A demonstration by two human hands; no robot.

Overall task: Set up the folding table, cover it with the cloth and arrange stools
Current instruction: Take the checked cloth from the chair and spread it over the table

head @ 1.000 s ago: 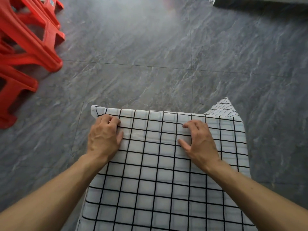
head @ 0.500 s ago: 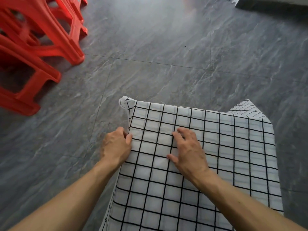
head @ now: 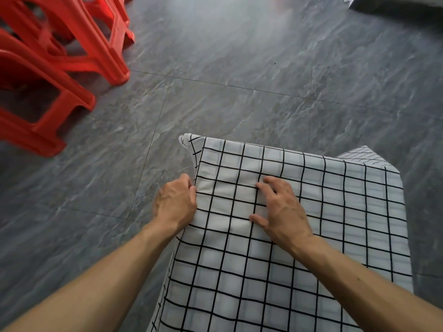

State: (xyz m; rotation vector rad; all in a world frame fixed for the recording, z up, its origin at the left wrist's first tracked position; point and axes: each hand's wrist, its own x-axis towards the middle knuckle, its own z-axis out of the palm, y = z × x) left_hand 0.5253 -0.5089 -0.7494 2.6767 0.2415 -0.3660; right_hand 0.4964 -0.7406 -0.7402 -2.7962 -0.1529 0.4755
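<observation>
I see the checked cloth (head: pixel 299 224) spread over the tabletop, near right. My left hand (head: pixel 175 204) curls round its left edge, gripping it; my right hand (head: pixel 280 209) presses flat on top, fingers relaxed. Red stools (head: pixel 55 65) stand far left on the floor (head: pixel 239 80)

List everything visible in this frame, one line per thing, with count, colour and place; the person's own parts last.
cloth: one, white with black grid, spread over the table, lower right
stools: several, exact count unclear, red, on the floor at upper left
floor: grey marbled tiles, all round
dark object: one, partly cut off, top right corner
left hand: at the cloth's left edge, fingers curled over it
right hand: on top of the cloth, fingers bent, pressing down
</observation>
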